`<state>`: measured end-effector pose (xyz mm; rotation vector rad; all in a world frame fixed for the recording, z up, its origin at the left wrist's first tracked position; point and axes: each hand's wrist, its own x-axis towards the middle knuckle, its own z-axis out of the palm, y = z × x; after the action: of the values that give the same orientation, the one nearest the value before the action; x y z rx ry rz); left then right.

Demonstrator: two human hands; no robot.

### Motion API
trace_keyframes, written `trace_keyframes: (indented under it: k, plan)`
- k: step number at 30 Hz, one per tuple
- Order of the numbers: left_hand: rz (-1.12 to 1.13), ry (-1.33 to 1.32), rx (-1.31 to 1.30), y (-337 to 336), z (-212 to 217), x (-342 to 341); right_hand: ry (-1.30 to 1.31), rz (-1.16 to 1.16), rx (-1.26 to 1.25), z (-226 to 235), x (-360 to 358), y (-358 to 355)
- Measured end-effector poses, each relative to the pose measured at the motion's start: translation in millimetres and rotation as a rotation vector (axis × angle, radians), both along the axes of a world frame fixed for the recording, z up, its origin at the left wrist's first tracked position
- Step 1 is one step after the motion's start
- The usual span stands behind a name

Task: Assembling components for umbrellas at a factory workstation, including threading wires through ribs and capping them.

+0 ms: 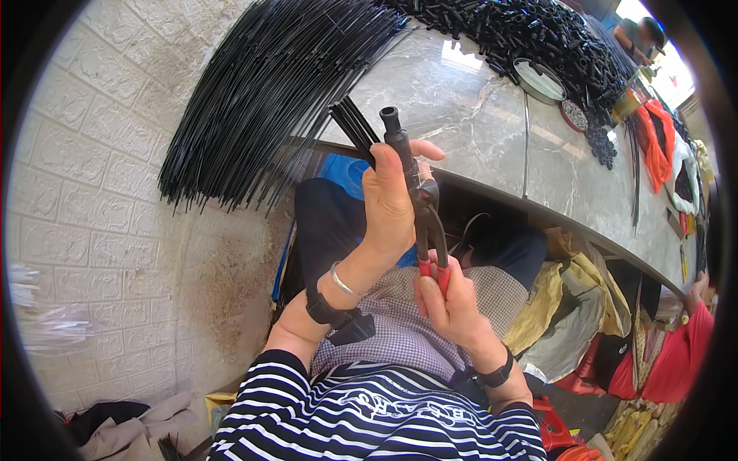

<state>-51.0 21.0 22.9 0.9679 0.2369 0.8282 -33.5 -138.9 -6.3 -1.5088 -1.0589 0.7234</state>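
My left hand (388, 200) is closed around a bunch of thin black rods (355, 127) and a black tubular piece (395, 132) with a flared, hollow end. Both stick up past the thumb, near the table's edge, and the index finger points out to the right. In my right hand (453, 303) are pliers (433, 227) with red grips, the fingers wrapped about the handles. Their dark head reaches up to the lower part of the tubular piece, beside my left palm. The jaws are partly hidden, so whether they bite on anything is unclear.
A large pile of long black rods (269, 100) overhangs the left end of the grey marbled table (477, 138). Behind lie a heap of short black tubes (507, 38) and two round containers (540, 81). Another person (638, 38) is far right; a white brick wall (92, 169) stands left.
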Motion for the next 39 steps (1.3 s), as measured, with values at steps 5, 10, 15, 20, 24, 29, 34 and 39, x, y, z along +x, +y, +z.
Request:
trace_keyframes:
  k: [5,10,15,20,24,29,34,39]
  plan:
    - [0.020,0.037,-0.023,-2.5,3.0,0.6,-0.011,-0.027,0.019,-5.2,-2.3,0.8]
    - [0.007,0.079,0.149,6.8,-5.3,7.2,0.299,0.003,0.007,15.8,4.1,-2.3]
    - [-0.009,0.138,0.221,23.0,-7.5,0.9,-0.118,-0.144,-0.063,26.9,61.5,-36.9]
    - [-0.093,0.120,0.200,22.7,-13.5,-0.3,-0.861,-0.530,-0.335,37.3,146.0,-62.6]
    - [-0.225,0.129,0.194,15.7,-15.4,5.0,-1.053,-0.687,-0.545,15.9,193.1,-77.2]
    - [-0.259,0.136,0.236,10.0,-14.7,12.3,-1.255,-0.680,-0.371,14.8,179.6,-62.0]
    - [-0.250,0.131,0.199,-2.3,-21.0,19.7,-0.747,-0.481,0.219,40.0,94.7,4.0]
    - [-0.134,0.217,0.345,-12.3,-19.8,22.7,-0.702,-0.455,0.310,38.2,68.7,35.8]
